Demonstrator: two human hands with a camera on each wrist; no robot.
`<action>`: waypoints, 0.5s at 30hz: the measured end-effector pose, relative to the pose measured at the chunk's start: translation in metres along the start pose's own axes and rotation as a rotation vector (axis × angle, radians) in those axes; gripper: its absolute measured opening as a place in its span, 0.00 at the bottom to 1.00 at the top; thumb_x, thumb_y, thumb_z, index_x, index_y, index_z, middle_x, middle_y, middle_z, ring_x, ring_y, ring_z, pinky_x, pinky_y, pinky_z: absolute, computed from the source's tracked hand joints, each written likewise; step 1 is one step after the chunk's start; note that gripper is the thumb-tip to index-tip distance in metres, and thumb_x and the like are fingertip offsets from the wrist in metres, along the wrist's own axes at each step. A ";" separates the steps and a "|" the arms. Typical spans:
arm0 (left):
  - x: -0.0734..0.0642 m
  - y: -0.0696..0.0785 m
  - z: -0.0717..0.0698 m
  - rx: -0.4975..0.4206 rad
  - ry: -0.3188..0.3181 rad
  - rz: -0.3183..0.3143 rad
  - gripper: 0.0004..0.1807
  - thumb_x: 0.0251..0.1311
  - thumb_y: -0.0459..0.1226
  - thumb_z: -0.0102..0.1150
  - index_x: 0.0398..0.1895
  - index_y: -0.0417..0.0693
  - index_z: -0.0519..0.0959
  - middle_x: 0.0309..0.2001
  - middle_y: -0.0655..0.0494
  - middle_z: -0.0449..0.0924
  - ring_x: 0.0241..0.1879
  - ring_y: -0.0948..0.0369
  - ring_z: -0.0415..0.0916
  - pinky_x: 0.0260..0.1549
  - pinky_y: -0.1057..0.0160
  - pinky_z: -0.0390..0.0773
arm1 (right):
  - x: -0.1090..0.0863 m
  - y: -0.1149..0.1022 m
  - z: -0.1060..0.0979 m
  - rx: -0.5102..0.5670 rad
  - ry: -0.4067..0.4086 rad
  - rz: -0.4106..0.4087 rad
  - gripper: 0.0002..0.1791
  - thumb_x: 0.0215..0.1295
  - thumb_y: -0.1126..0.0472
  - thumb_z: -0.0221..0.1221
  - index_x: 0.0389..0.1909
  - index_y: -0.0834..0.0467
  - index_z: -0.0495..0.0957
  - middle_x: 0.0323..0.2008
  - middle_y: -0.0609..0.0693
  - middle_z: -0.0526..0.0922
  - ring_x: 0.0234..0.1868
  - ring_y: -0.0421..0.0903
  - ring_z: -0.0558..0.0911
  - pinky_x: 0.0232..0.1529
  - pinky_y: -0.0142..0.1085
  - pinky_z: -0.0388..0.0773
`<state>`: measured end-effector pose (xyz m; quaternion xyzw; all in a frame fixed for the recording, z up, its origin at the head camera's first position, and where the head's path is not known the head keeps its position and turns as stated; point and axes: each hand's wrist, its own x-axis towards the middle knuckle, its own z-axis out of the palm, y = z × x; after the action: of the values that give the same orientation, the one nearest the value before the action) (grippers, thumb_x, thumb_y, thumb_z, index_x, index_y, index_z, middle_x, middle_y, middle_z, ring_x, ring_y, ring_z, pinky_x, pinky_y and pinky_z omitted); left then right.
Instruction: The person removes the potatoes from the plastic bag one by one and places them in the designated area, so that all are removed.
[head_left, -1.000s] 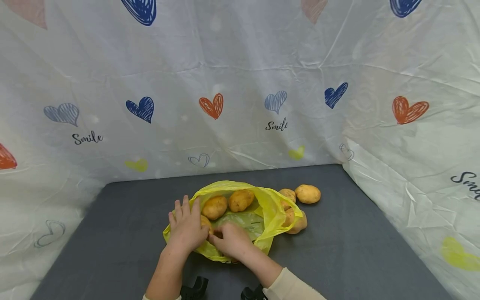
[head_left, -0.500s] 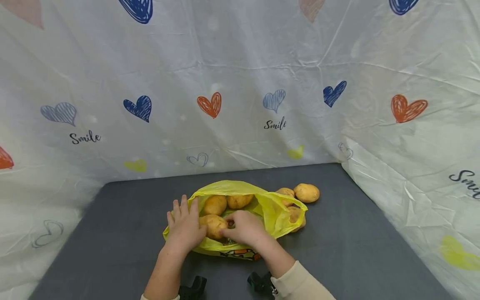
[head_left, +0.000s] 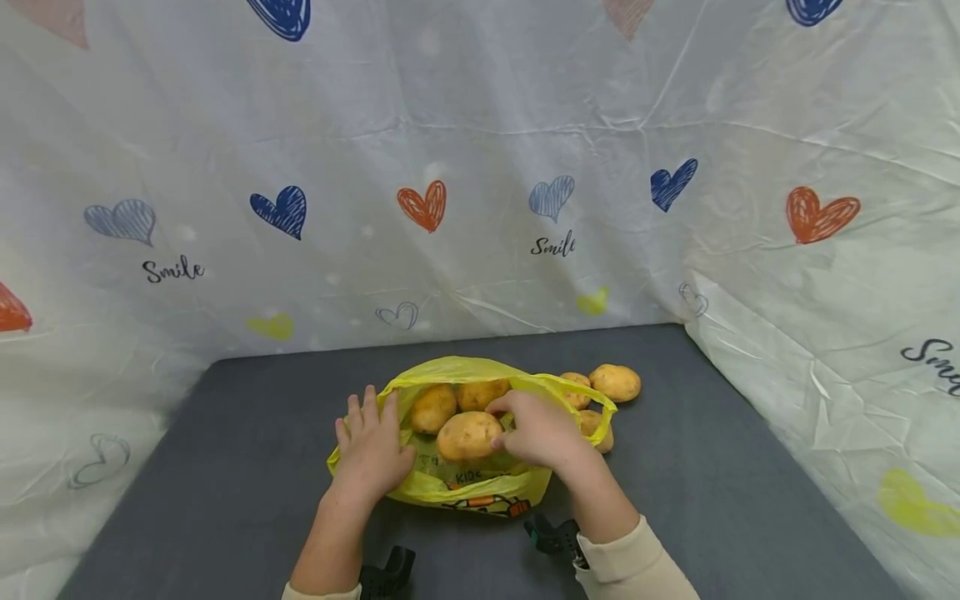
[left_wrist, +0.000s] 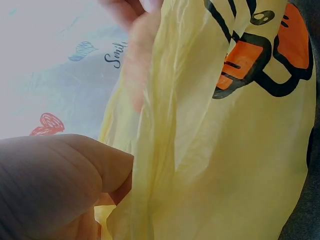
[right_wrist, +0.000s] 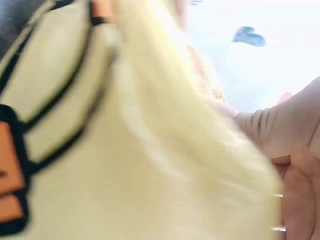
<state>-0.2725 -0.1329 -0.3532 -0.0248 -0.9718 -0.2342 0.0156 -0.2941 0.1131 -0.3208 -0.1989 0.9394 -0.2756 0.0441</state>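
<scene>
In the head view a yellow plastic bag lies with its mouth open. My right hand holds a potato at the bag's mouth, thumb and fingers at its right end. Two further potatoes, one on the left and one behind, are inside the bag. My left hand rests on the bag's left rim, fingers straight and spread. In the left wrist view the bag wall covers much of the frame beside that hand. The right wrist view is blurred; the bag hides most of the held potato.
Several more potatoes are to the right of the bag, such as the one at the far right. A dark grey table lies below. A white cloth printed with hearts hangs behind and at the sides.
My right hand has moved up and to the right with the potato, which came from the bag's left side beside my left hand. The left hand stays at the left rim.
</scene>
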 end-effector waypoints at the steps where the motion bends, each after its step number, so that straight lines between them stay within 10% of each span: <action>1: 0.000 0.000 0.000 0.005 0.001 -0.002 0.45 0.66 0.37 0.62 0.80 0.34 0.52 0.79 0.26 0.33 0.76 0.29 0.25 0.69 0.26 0.31 | -0.002 -0.001 -0.004 -0.007 0.016 -0.004 0.23 0.61 0.60 0.73 0.58 0.55 0.84 0.53 0.51 0.85 0.30 0.44 0.78 0.30 0.39 0.73; 15: -0.001 0.000 -0.002 -0.007 -0.006 -0.002 0.43 0.67 0.36 0.61 0.80 0.33 0.52 0.79 0.26 0.33 0.76 0.29 0.25 0.69 0.27 0.30 | -0.035 0.026 -0.059 0.030 0.212 0.020 0.24 0.63 0.60 0.71 0.60 0.52 0.84 0.56 0.48 0.83 0.47 0.50 0.81 0.38 0.43 0.79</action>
<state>-0.2717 -0.1340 -0.3517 -0.0246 -0.9711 -0.2373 0.0123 -0.2823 0.1765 -0.2862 -0.1584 0.9366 -0.3086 -0.0498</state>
